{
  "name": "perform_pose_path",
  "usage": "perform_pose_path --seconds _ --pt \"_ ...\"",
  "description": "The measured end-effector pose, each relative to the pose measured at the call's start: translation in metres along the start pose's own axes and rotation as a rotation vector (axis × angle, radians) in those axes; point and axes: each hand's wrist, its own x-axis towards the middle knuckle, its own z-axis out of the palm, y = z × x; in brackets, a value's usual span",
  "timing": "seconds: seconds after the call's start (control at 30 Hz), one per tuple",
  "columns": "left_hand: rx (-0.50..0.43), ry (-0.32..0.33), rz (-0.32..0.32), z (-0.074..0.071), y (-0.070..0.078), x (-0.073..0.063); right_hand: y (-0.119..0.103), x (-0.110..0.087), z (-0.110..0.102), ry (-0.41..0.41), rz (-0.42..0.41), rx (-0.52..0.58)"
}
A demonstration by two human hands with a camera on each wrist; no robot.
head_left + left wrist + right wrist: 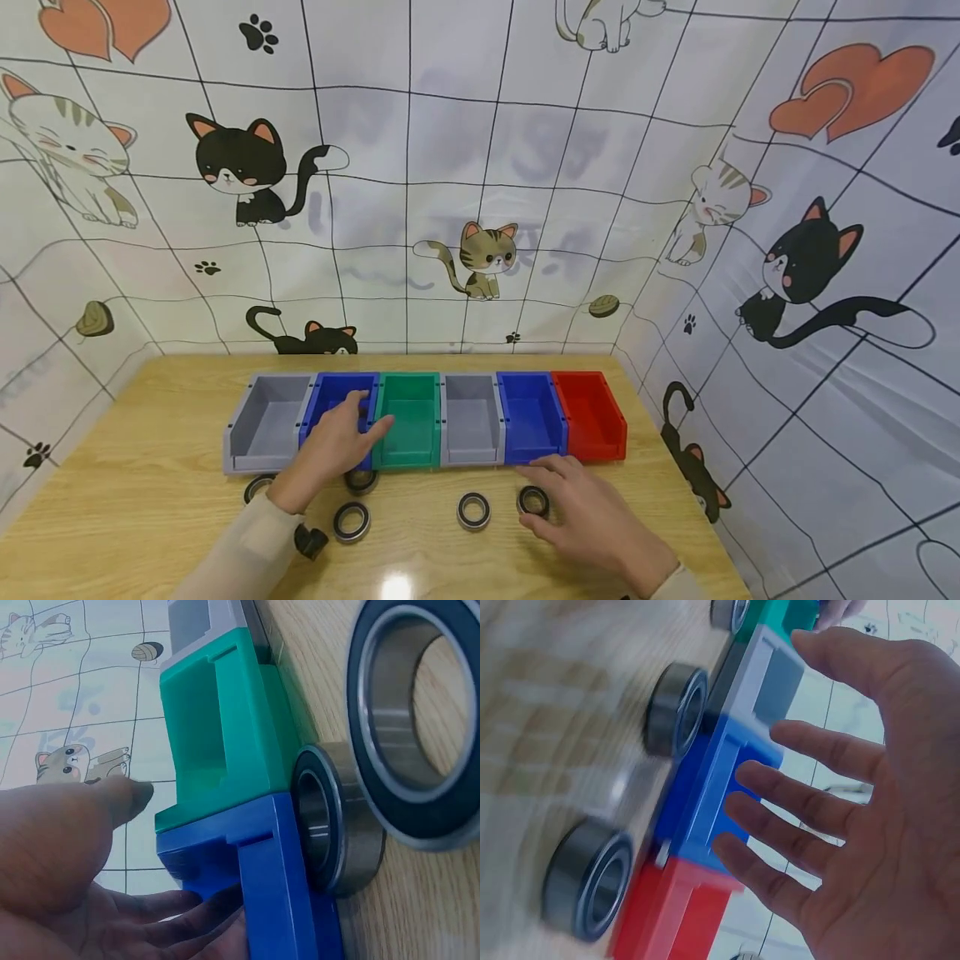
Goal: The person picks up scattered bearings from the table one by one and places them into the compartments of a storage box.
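Left hand (337,442) extended far, back upward, fingers dipping into left blue bin (327,398), thumb spread wide; some fingertips hidden, cannot tell what they touch. Right hand (581,512) hovers beside right bearing (522,503), fingers straight, spread, palm bare. Hands well apart. Middle bearing (461,512) lies on worktop (150,467) between them; near-left bearing (339,525) by left wrist.

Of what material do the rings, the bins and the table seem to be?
Rings: probably steel, smooth and shiny, as their grey walls reflect light; the black faces may be rubber.
Bins: likely plastic, satin, given the even, solid colours.
Table: wood or wood-look laminate, fairly glossy, with grain and a bright reflection.
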Motion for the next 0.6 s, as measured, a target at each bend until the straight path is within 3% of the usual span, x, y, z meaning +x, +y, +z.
perform_pose_path --seconds 0.17,0.43,0.6 --pt "-0.018 0.013 -0.015 -0.002 0.002 0.005 0.017 -0.012 -0.002 0.015 0.021 -0.026" --pt "-0.064 0.002 -0.03 -0.004 0.004 0.006 0.038 -0.025 0.001 -0.061 0.173 0.006" --pt "-0.073 -0.009 -0.044 -0.005 0.003 0.005 0.043 -0.027 0.003 -0.091 0.224 0.026"
